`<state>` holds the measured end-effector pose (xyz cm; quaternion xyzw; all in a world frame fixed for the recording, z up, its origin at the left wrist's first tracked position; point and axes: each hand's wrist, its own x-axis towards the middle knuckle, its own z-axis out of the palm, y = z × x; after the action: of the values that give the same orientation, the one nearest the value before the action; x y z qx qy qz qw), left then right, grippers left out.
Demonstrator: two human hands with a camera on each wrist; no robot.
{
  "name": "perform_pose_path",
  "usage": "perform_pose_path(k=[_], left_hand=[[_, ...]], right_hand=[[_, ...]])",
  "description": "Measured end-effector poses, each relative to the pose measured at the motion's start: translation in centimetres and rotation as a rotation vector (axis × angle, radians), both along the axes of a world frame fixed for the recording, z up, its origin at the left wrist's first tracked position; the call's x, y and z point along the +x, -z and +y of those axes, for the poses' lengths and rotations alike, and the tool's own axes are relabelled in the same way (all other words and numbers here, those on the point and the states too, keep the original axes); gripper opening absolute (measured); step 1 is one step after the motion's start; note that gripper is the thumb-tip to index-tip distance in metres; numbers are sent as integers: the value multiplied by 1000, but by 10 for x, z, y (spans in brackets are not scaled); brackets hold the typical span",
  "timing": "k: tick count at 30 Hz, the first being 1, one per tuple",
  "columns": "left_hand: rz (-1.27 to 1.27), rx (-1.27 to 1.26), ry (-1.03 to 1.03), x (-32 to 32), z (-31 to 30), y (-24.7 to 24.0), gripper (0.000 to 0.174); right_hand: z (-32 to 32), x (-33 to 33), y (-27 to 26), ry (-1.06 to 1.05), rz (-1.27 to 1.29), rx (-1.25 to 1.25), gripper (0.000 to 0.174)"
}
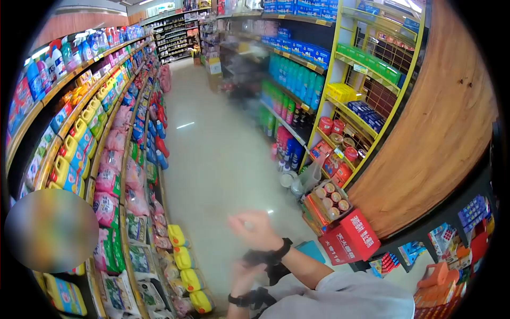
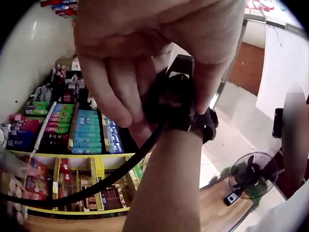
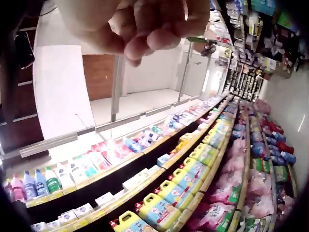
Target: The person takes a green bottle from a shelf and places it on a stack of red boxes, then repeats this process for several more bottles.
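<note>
Low in the head view, my left hand [image 1: 247,275] reaches up to the black wrist device [image 1: 261,257] strapped on my right forearm. The left wrist view shows my left hand [image 2: 145,43] from close by, thumb and fingers round the black device [image 2: 173,94], with a dark cable [image 2: 111,178] running from it. My right hand [image 1: 257,229] is raised just above, blurred, its fingers loosely bent. In the right wrist view, the right hand [image 3: 140,26] shows bent fingertips with nothing visible in them.
Long shelves of bottles and bags [image 1: 109,181] line the left of the aisle [image 1: 212,138]. On the right are a yellow rack [image 1: 366,87], a carton of jars [image 1: 329,201], a red box [image 1: 350,239] and a wooden panel [image 1: 425,122]. Yellow jugs [image 1: 183,258] stand low at left.
</note>
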<state>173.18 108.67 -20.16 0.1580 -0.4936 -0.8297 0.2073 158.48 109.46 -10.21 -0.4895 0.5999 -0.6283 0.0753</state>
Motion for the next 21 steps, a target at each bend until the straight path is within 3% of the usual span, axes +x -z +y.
perform_pose_path(k=[1,4,7,12,15,21], left_hand=[[-32,-37,12,-6,-14,4,14],[-68,-75,99,-31,-55,12,18],[-151,-174,135,-65,-97,7,31],[-83,-120,193,-138,-186,54,33],[-94,-131,223,-193,-244,58,35],[-96,-240,354,-294,-320,13,33]], right_hand=[[-12,-6,2,18,64,9,20],[-47,-26,3,27,-63,89,23],[-91,-57,12,67,1,-49,26],[-173,-128,37,29,-96,-36,26],[-221,-177,22,40,-140,-76,26],[-285,-274,12,79,-150,-30,25]])
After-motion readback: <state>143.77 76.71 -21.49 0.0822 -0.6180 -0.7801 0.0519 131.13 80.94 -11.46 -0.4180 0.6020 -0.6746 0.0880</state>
